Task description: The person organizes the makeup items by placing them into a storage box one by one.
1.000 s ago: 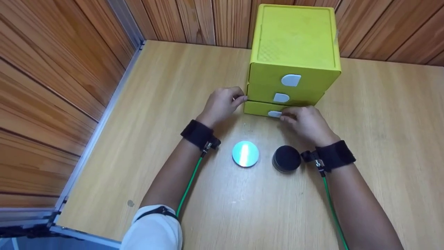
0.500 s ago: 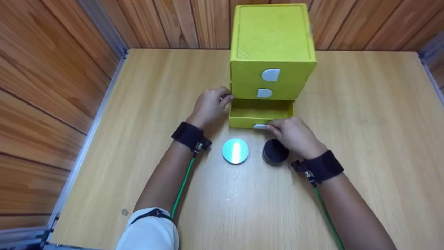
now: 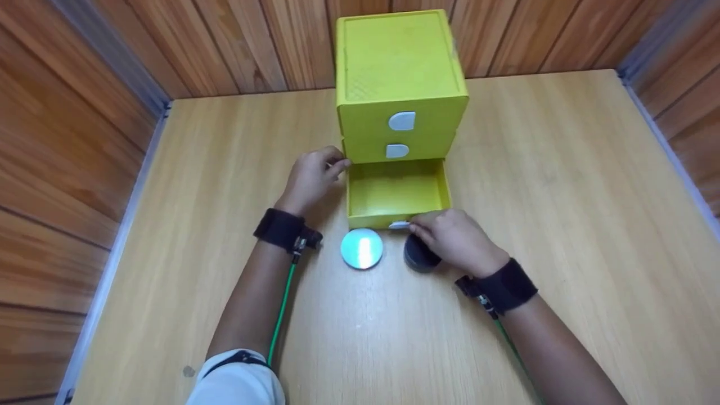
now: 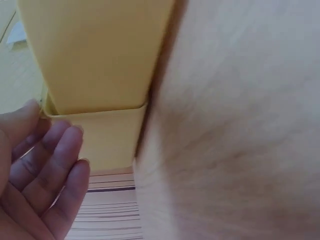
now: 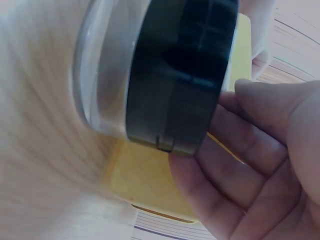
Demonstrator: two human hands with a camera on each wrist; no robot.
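A yellow-green drawer cabinet has three drawers with white handles, the upper two closed. Its bottom drawer is pulled out and shows a bare inside. My right hand pinches the white handle of that drawer between thumb and fingers. At the cabinet's lower left front edge, my left hand holds on with thumb and fingertips. Right below my right hand stands a low clear jar with a black lid, partly hidden by it in the head view.
A shiny turquoise disc lies on the wooden table just in front of the open drawer, left of the jar. Wood-plank walls rise behind the cabinet and along both sides. Green cables run along the forearms.
The bottom drawer has slid from closed to well out, drawn toward the person by my right hand. My left hand has stayed on the cabinet edge. The head view has shifted to the right.
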